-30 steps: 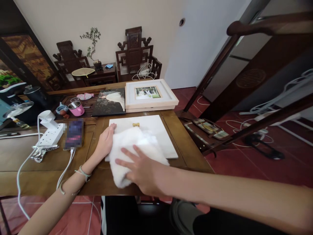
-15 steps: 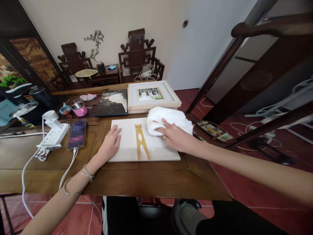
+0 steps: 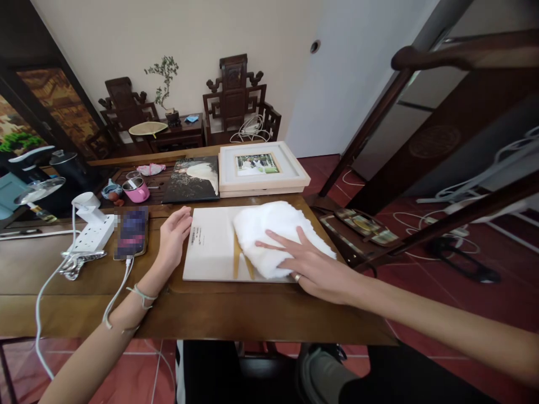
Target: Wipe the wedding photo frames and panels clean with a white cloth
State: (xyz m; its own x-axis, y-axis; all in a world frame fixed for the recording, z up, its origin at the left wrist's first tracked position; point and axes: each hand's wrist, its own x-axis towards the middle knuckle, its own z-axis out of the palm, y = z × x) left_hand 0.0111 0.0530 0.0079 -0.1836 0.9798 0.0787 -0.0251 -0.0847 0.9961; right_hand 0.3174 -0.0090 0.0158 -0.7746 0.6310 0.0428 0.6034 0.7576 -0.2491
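Observation:
A white rectangular panel (image 3: pixel 210 255) lies on the wooden table, with a small printed label (image 3: pixel 192 235) near its left edge. My right hand (image 3: pixel 305 258) rests on a fluffy white cloth (image 3: pixel 273 216), fingers spread, pressing it against the panel's right half. The cloth hides most of a gold two-legged piece (image 3: pixel 236 266); only parts of its legs show. My left hand (image 3: pixel 172 235) is beside the panel's left edge, fingers stretched and close together, thumb side hard to make out. Whether it touches the edge I cannot tell. It holds nothing visible.
Behind the panel lie a dark picture panel (image 3: pixel 189 182) and a pale framed photo (image 3: pixel 290 163). To the left are a phone (image 3: pixel 132 233) on a cable, a white power strip (image 3: pixel 90 235) and a pink cup (image 3: pixel 137 192). A wooden chair (image 3: pixel 370 129) stands right.
My right hand has moved the cloth toward me, over the gold piece, and its fingers have spread. My left hand has shifted from the panel's surface to its left edge, uncovering the label.

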